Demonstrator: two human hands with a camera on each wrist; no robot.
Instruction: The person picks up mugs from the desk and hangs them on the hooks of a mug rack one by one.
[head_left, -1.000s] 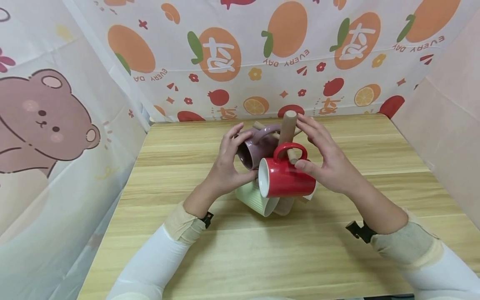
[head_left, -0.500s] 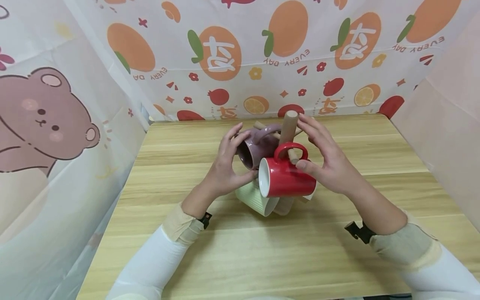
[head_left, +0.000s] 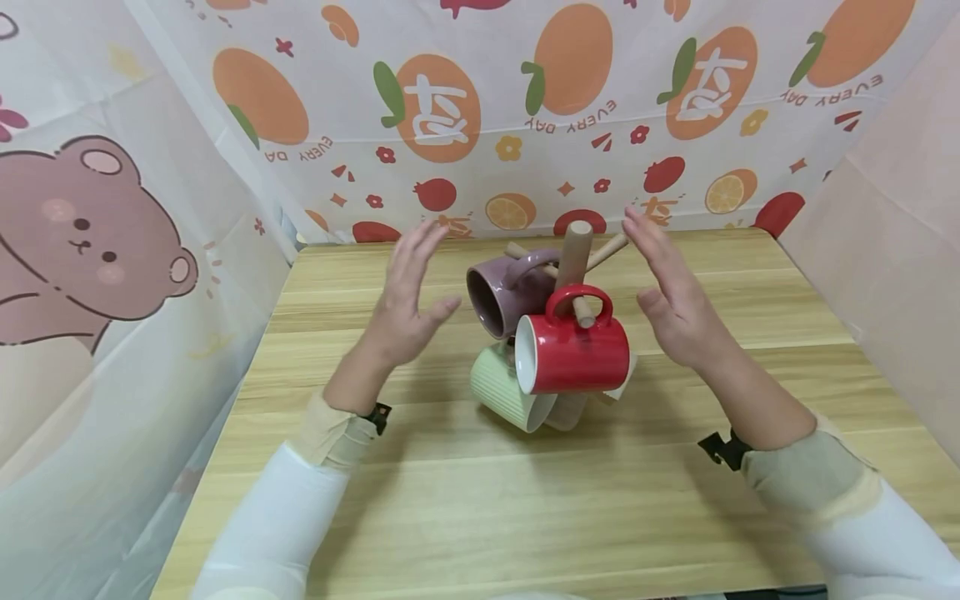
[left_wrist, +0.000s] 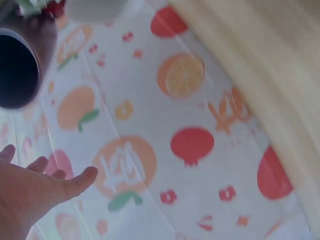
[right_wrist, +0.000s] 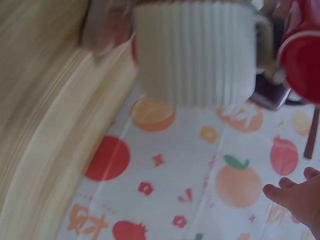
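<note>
A wooden mug tree (head_left: pixel 575 254) stands mid-table with mugs on its pegs. The glossy red mug (head_left: pixel 581 362) hangs by its handle at the front, its mouth facing left. Behind it to the left is a purple mug (head_left: pixel 528 296), and lower down a pale green ribbed mug (head_left: pixel 501 390). My left hand (head_left: pixel 408 304) is held in the air left of the purple mug, fingers extended and thumb apart. On the other side, my right hand (head_left: pixel 678 304) is raised beside the tree, holding nothing. A whitish ribbed mug (right_wrist: pixel 195 55) shows in the right wrist view.
The wood-grain table (head_left: pixel 480 517) ends at a white fruit-print cloth (head_left: pixel 480 183) behind the tree. A bear-print cloth (head_left: pixel 97 233) hangs at the left. One bare peg (head_left: pixel 607 250) juts out to the back right, near my right fingertips.
My left hand has let go of the purple mug and moved left. My right hand has drawn away from the post and red mug to the right. The mugs stay in place.
</note>
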